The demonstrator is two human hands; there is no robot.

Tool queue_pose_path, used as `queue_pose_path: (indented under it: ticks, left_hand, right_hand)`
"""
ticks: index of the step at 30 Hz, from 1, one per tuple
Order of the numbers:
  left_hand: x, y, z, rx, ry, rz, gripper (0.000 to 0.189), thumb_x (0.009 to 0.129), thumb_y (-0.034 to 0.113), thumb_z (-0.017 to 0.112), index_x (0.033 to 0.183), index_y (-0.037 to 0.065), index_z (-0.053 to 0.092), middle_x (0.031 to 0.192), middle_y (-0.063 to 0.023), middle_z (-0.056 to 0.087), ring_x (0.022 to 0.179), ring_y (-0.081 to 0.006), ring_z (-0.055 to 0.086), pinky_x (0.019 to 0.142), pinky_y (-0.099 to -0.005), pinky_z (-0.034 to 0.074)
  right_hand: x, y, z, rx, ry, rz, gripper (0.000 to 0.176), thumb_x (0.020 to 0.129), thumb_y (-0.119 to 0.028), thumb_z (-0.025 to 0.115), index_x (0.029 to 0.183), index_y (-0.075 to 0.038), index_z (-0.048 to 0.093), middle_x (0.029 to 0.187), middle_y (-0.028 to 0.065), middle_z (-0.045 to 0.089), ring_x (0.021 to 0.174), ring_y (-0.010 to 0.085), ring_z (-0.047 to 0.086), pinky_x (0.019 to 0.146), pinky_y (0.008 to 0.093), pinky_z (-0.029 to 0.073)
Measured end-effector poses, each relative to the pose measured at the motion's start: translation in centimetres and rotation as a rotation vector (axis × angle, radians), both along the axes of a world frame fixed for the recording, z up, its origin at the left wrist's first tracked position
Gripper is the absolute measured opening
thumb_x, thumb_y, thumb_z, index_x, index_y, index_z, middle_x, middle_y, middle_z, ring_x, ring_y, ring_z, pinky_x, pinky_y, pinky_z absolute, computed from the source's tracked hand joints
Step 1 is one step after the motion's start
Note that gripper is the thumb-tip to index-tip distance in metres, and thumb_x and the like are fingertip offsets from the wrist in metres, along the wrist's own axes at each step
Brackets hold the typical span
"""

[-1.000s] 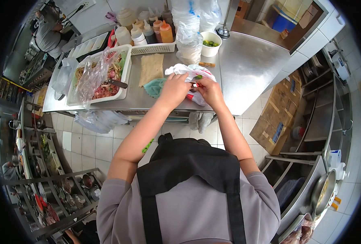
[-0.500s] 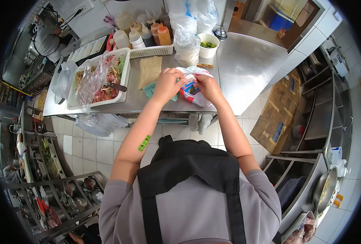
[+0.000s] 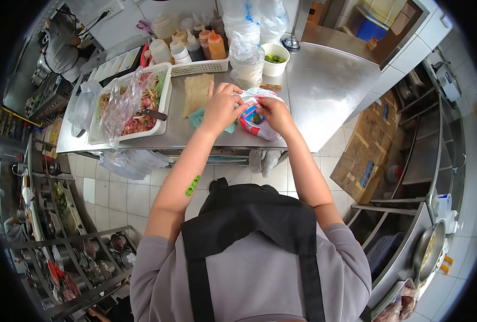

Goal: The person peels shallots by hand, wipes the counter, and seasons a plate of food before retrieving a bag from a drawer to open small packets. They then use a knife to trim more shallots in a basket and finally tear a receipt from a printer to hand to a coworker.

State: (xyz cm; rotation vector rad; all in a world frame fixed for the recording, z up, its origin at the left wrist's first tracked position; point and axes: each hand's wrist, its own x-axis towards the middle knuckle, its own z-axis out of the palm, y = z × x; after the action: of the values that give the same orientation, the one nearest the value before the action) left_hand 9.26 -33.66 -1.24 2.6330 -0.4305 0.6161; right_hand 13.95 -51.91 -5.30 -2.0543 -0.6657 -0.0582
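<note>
A white plastic bag [image 3: 258,129] with red and blue print lies crumpled on the steel counter in front of me. My left hand [image 3: 223,109] pinches its left edge between thumb and forefinger, with the other fingers lifted. On the other side, my right hand [image 3: 275,115] grips the bag with bent fingers, near the blue printed patch. What is inside the bag is hidden. A teal cloth [image 3: 197,117] lies partly under my left hand, and a folded beige cloth [image 3: 197,95] rests just behind it.
To the left, a white tub [image 3: 166,102] holds chopped food, a plastic sheet and a knife [image 3: 154,114]. Behind stand squeeze bottles [image 3: 216,46] in a white basket [image 3: 201,67], bagged containers [image 3: 246,64], a bowl of green fruit [image 3: 275,68] and a service bell [image 3: 291,44].
My left hand's fingers have spread and risen, and the hand has shifted very slightly. The bag's blue print shows more between my hands. My right hand stays almost in place.
</note>
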Motion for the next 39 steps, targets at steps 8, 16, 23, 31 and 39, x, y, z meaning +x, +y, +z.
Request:
queue_pose_path:
  ticks: [8,16,23,31,39]
  left_hand:
    - [0.0,-0.6,0.1,0.026,-0.027,0.006,0.015,0.065,0.020,0.072,0.075,0.014,0.062,0.099,0.0014,0.054,0.105,-0.0198,0.046,0.103,-0.0592,0.015]
    - [0.2,-1.0,-0.9,0.087,-0.121,0.020,0.010,0.068,0.021,0.070,0.072,0.013,0.065,0.104,0.0004,0.055,0.113,-0.0224,0.043,0.104,-0.0586,0.011]
    - [0.2,-1.1,-0.3,-0.005,-0.079,-0.032,0.009,0.072,0.020,0.066,0.072,0.012,0.066,0.108,-0.0035,0.053,0.118,-0.0254,0.038,0.103,-0.0620,0.007]
    - [0.9,-1.3,-0.8,0.178,0.086,-0.016,0.009,0.073,0.021,0.063,0.080,0.016,0.065,0.116,-0.0040,0.048,0.127,-0.0281,0.029,0.103,-0.0611,0.002]
    - [1.2,-0.6,1.2,0.144,0.176,-0.133,0.008,0.066,0.020,0.070,0.073,0.021,0.069,0.121,-0.0043,0.049,0.129,-0.0284,0.027,0.103,-0.0629,-0.002]
  right_hand:
    - [0.3,0.0,0.0,0.043,0.106,0.020,0.030,0.071,-0.007,0.068,0.100,0.000,0.063,0.087,0.0164,0.065,0.077,0.0258,0.062,0.070,0.0321,0.048]
    - [0.9,0.1,-0.8,0.097,0.123,-0.001,0.029,0.071,-0.007,0.068,0.099,-0.001,0.063,0.086,0.0165,0.065,0.074,0.0234,0.062,0.068,0.0311,0.048]
    - [0.5,-0.4,-0.2,0.070,0.038,0.053,0.026,0.072,-0.006,0.068,0.097,-0.001,0.064,0.085,0.0155,0.065,0.073,0.0226,0.062,0.067,0.0305,0.048]
    - [0.0,-0.1,-1.4,0.224,0.259,0.060,0.024,0.077,-0.001,0.064,0.101,0.001,0.062,0.086,0.0100,0.066,0.076,0.0139,0.061,0.068,0.0264,0.048]
    - [0.2,0.0,-2.9,0.256,0.219,0.149,0.029,0.075,-0.002,0.066,0.103,0.003,0.060,0.089,0.0119,0.065,0.075,0.0151,0.060,0.069,0.0271,0.048]
